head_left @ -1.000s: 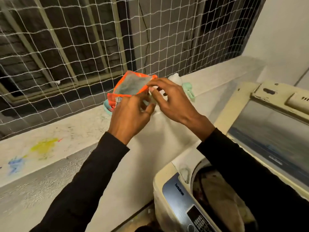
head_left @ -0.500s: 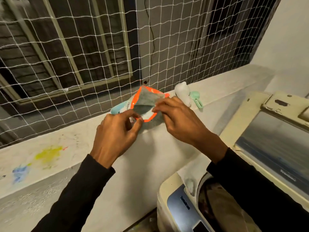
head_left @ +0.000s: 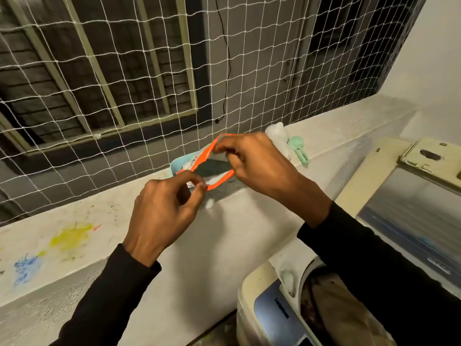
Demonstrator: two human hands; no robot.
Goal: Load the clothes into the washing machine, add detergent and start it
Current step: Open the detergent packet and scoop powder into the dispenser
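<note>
Head view: both hands pinch detergent pouch [head_left: 214,168] above paint-stained ledge [head_left: 74,236].

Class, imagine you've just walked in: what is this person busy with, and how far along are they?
A person stands at a ledge beside a washing machine. Both hands pinch an orange-edged pouch, the left hand at its near corner and the right hand at the far edge, holding its mouth open. The machine's lid is up and clothes lie in the drum. Nothing is being poured yet.
</note>
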